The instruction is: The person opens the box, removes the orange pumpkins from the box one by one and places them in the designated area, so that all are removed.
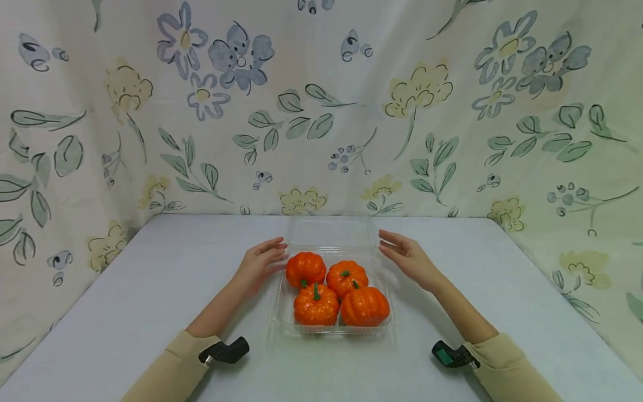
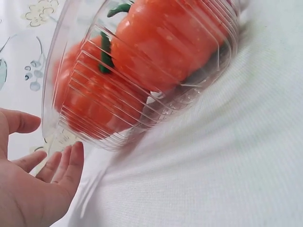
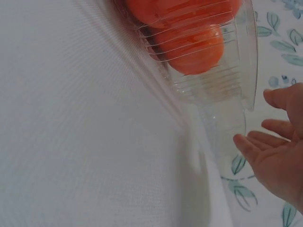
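Observation:
A clear plastic clamshell box (image 1: 329, 329) sits on the table with its lid (image 1: 331, 231) folded back behind it. Inside are several small orange pumpkins with green stems, among them a front-left pumpkin (image 1: 316, 305) and a front-right pumpkin (image 1: 365, 307). My left hand (image 1: 258, 265) is at the box's back left corner, fingers loosely extended; in the left wrist view its fingertips (image 2: 76, 150) are close to the ribbed wall. On the other side, my right hand (image 1: 409, 258) is near the hinge and lid, fingers extended. Neither hand grips anything; whether the fingertips touch the plastic I cannot tell.
A white cloth covers the table (image 1: 201, 268). Behind it hangs a floral curtain (image 1: 321, 139), which also runs along both sides. A black device is strapped at each beige sleeve cuff, a left one (image 1: 226, 352) and a right one (image 1: 452, 355).

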Tool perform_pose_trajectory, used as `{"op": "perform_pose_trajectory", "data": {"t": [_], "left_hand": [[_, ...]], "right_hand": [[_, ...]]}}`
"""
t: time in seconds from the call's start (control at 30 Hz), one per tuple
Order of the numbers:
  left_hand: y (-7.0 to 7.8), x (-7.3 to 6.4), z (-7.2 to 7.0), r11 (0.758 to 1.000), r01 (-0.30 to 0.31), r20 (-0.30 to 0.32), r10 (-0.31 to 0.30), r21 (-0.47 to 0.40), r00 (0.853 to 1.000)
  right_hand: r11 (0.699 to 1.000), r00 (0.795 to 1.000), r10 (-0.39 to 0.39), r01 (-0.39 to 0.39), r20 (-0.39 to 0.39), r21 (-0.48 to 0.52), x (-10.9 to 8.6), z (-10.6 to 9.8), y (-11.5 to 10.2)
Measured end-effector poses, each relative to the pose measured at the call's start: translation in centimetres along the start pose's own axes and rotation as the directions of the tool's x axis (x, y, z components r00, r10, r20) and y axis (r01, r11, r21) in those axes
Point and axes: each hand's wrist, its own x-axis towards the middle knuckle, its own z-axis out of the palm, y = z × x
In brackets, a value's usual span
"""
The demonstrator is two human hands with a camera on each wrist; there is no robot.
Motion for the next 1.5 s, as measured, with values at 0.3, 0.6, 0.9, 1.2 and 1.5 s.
{"op": "perform_pose_trajectory", "data": {"t": [0.3,0.6,0.9,1.2,1.5], "left_hand": [[0.3,0.0,-0.3,1.0,0.014,0.034,-0.015,0.018,0.999],[1.1,-0.4,-0.8,0.996,0.045,0.069,-0.051,0.081,0.996],[1.2,-0.6,-1.2,0.994,0.044,0.097,-0.054,0.103,0.994],[1.3,-1.3,-1.6,0.994,0.058,0.11,-0.068,0.091,0.992],[1.2,-2.1,-1.9,0.996,0.054,0.13,-0.062,0.069,0.99]], "right_hand": [[0.986,0.997,-0.066,0.062,-0.025,-0.152,-0.1,0.2,-0.7],[0.967,0.994,-0.102,0.091,-0.034,-0.237,-0.2,0.4,-1.6],[0.949,0.99,-0.139,0.131,-0.006,-0.286,-0.6,0.9,-2.7],[0.929,0.979,-0.198,0.205,0.053,-0.31,-1.0,1.3,-3.5],[0.956,0.965,-0.195,0.226,0.173,-0.186,-1.2,1.6,-4.1]]}}
